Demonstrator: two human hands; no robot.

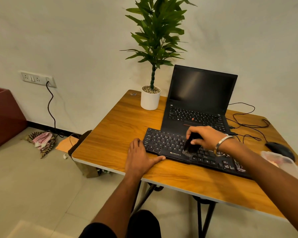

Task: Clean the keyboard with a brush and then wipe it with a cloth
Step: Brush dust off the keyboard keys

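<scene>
Brushing stage, wiping not begun: the right hand (pixel 207 136) gripped the brush (pixel 191 145), bristles on the keyboard (pixel 163 141); the left hand (pixel 140 156) lay flat, fingers spread, steadying its near edge.

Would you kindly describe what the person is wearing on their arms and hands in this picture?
Both forearms are bare, with no sleeves, gloves or rings in view. The right hand has a plain silver metal bangle round its wrist. The left hand and its wrist carry nothing.

A home workspace — folding wooden table (pixel 110 134), open laptop (pixel 199 100), potted plant (pixel 153 66).
</scene>
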